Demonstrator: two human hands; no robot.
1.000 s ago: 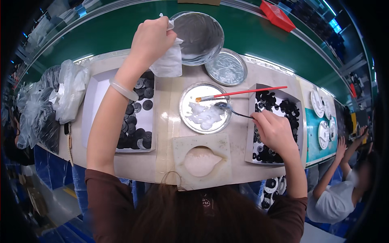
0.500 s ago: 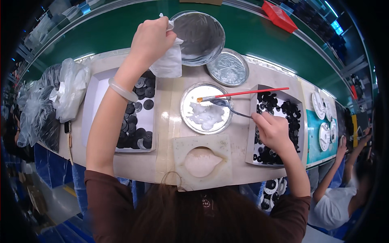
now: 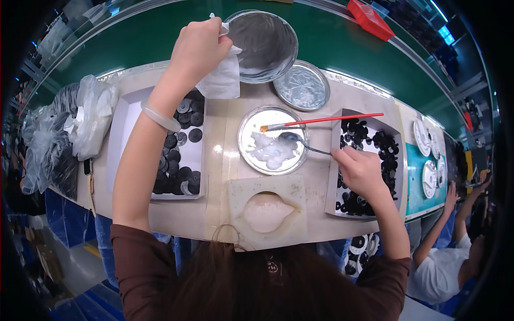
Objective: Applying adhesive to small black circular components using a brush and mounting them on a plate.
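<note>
My left hand (image 3: pixel 201 45) is closed on a white tissue (image 3: pixel 220 77), which hangs down beside a large round dish smeared with grey (image 3: pixel 262 45). A spoon (image 3: pixel 316 150) is pinched by its handle in my right hand (image 3: pixel 361 170). The spoon's dark bowl rests in the white paste (image 3: pixel 270 151) in a shallow round metal dish (image 3: pixel 248 120). Across this dish's rim lies a red-handled brush (image 3: pixel 332 119), its bristle end over the dish and its handle reaching over the right box.
Black disc-shaped parts fill part of the left white box (image 3: pixel 123 155); small black parts lie in the right box (image 3: pixel 399 179). Nearby are a round lid (image 3: pixel 301 85), a pale plate with a hole (image 3: pixel 243 187), plastic bags (image 3: pixel 96 117) and a red tray (image 3: pixel 369 20). Another person (image 3: pixel 441 267) works at right.
The spoon's bowl has shifted slightly and shows a rounder outline in the paste. Both hands keep their grips and have barely moved.
</note>
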